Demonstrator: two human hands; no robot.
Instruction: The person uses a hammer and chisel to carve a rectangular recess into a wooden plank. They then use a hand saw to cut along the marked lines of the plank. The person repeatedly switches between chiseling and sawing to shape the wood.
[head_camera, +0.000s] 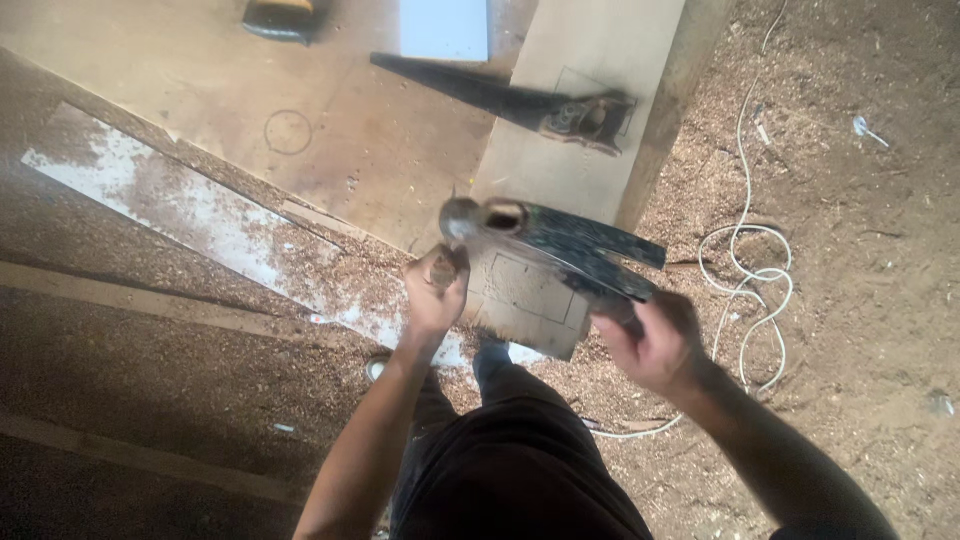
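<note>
Left hand (437, 287) fingers are clenched around what looks like a small handle. Right hand (650, 340) fingers are pinched on the claw end of the hammer head (550, 238), held mid-air. Head-fitting step is judged in hand; alignment is needed next. Handsaw (520, 105) is seen at 12 o'clock on a board (585, 60); white cable (745, 260) at 3 o'clock.

Two hands (437, 290), one hammer head (545, 240), one handsaw (520, 105)
</note>
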